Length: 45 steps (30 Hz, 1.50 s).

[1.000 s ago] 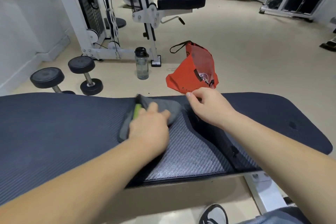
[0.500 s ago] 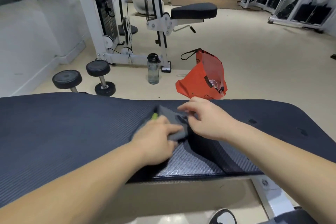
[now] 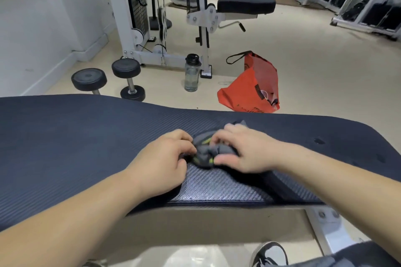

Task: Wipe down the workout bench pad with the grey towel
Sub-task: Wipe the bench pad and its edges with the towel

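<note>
The dark blue ribbed bench pad (image 3: 76,147) stretches across the view in front of me. A grey towel (image 3: 206,151) with lime-green trim lies bunched up near the gap between the two pad sections. My left hand (image 3: 165,158) grips its left side with curled fingers. My right hand (image 3: 243,154) covers its right side, thumb and fingers pinching the cloth. Most of the towel is hidden under both hands.
Beyond the bench on the floor stand an orange bag (image 3: 253,89), a clear water bottle (image 3: 192,73) and two black dumbbells (image 3: 108,78). A white cable machine (image 3: 152,28) with a black seat (image 3: 245,4) stands behind them. My shoe (image 3: 269,253) shows below the bench frame.
The towel was spread flatter under my left hand; now it is crumpled into a ball. My right hand moved from the pad's far edge onto the towel, joining the left.
</note>
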{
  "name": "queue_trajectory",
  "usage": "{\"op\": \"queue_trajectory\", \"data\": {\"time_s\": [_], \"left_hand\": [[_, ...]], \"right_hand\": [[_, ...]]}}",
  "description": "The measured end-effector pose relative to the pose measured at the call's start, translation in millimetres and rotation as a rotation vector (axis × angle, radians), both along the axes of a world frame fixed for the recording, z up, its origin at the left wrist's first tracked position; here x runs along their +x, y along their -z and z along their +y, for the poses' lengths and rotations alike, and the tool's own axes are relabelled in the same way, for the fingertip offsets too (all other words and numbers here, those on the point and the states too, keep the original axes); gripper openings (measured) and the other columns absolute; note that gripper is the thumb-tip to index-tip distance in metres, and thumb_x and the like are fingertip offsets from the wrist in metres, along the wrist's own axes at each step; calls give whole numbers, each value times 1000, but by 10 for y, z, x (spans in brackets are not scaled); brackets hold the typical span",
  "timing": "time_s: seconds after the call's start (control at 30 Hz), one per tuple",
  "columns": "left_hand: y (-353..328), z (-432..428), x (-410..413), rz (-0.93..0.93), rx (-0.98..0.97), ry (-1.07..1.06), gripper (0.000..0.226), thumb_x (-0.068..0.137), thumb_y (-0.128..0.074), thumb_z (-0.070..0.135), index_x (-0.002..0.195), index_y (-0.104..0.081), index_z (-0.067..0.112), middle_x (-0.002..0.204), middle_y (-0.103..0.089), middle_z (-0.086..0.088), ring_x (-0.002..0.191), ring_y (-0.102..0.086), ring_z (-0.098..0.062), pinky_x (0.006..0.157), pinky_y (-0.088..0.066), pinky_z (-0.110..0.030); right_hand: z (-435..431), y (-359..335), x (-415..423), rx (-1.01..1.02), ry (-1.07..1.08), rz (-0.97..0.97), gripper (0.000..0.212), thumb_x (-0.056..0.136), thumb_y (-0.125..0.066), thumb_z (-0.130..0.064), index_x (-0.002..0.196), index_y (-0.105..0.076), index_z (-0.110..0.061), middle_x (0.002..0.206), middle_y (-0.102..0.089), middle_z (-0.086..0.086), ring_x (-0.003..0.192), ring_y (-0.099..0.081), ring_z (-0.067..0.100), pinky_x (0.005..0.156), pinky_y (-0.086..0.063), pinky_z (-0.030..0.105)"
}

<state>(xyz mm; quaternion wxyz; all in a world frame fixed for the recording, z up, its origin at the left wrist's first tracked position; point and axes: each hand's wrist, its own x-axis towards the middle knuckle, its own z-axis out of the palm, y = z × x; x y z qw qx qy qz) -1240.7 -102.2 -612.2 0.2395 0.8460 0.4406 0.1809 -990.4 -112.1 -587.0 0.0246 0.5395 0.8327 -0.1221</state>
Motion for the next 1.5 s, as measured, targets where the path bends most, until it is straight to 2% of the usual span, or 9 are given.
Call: {"op": "queue_trajectory", "data": {"time_s": [0.17,0.3,0.47,0.7,0.9,1.0,1.13,1.37,1.5], "left_hand": [[1,-18,-56,90,57,-65,41,86,-50,10,112,-74,31,140,-53,15,129,-49,-10,102,-49,-37],[-9,-22,-66,96,95,-97,39,85,-51,9,109,-75,29,137,-55,14,127,-49,-13,96,-52,-40],[-61,20,73,30,113,-160,37,84,-51,2,96,-75,27,129,-58,15,121,-52,-13,91,-52,-36],[-115,10,664,-3,165,-7,42,81,-49,12,112,-72,28,129,-56,15,121,-50,-12,91,-53,-37],[-338,-225,1142,164,-72,307,48,74,-46,47,122,-49,44,110,-60,17,108,-54,-14,90,-51,-38],[-331,-262,1277,362,9,303,64,73,-40,77,124,-53,40,115,-56,12,114,-50,-17,96,-48,-41],[-132,-256,1446,456,192,281,59,79,-31,69,116,-62,35,114,-50,7,108,-47,-21,94,-45,-39],[4,-84,1850,382,220,-97,29,91,-53,44,115,-63,32,117,-53,-2,110,-46,-31,84,-44,-46],[-4,-561,2170,384,156,-58,27,96,-47,48,111,-52,26,117,-48,-4,110,-47,-29,82,-50,-43]], "right_hand": [[389,156,366,65,393,28,52,95,-53,-63,135,-49,-29,120,-51,7,123,-51,34,106,-42,47],[167,106,70,35,218,-10,45,97,-59,-45,133,-48,-19,129,-57,12,124,-56,35,100,-46,43],[-323,49,-291,-8,-160,41,41,98,-60,-44,132,-51,-23,124,-60,5,118,-56,26,93,-50,41],[-224,31,358,36,194,-22,45,96,-63,-43,139,-51,-34,127,-57,1,125,-52,28,101,-45,43],[-533,-268,795,-394,311,455,44,86,-83,-19,128,-71,-23,128,-72,-8,122,-65,9,109,-49,33],[-720,-320,1120,-278,593,775,22,95,-69,-9,114,-79,-15,109,-81,-2,110,-73,11,104,-55,36],[-951,-123,1424,168,800,503,19,98,-61,-26,103,-79,-23,94,-77,-16,87,-67,-7,85,-51,26],[-1266,73,2264,374,1025,186,34,101,-48,-42,122,-72,-28,115,-67,-3,121,-57,23,96,-50,39],[-1397,251,2679,397,1198,134,36,105,-42,-38,121,-70,-23,122,-64,6,126,-51,32,95,-46,41]]}}
